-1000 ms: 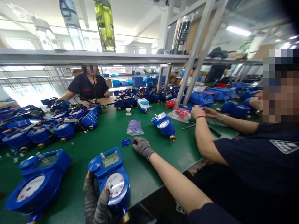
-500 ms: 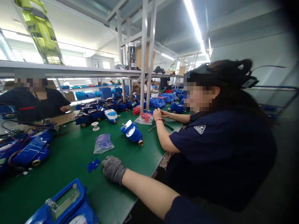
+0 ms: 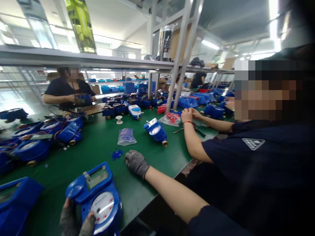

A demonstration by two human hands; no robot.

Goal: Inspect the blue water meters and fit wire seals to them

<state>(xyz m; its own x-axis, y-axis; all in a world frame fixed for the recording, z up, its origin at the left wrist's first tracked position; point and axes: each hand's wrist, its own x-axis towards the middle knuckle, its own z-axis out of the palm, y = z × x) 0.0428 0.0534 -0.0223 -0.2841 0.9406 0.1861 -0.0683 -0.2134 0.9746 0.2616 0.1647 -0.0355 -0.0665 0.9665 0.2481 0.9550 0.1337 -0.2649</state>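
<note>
My left hand (image 3: 78, 220), in a grey glove with bare fingertips, grips a blue water meter (image 3: 102, 205) at its left and near edge. The meter has a white round dial, a small display window and a lid standing open beside it. My right hand (image 3: 136, 162), in a grey knitted glove, rests on the green table (image 3: 137, 196) with its fingers curled in. Whatever is between those fingers is hidden. Just left of it lies a small pile of blue parts (image 3: 116, 154). Behind the pile is a clear bag of blue pieces (image 3: 126, 136).
Another blue meter (image 3: 156, 131) lies beyond my right hand. More meters with wires (image 3: 46, 131) crowd the left side, and one (image 3: 17, 203) sits at the near left. A co-worker (image 3: 246, 147) sits close on my right. A shelf (image 3: 110, 61) on metal posts spans overhead.
The view has swung left and down. My left hand has come into sight on the near meter. My right hand stays curled beside the blue parts.
</note>
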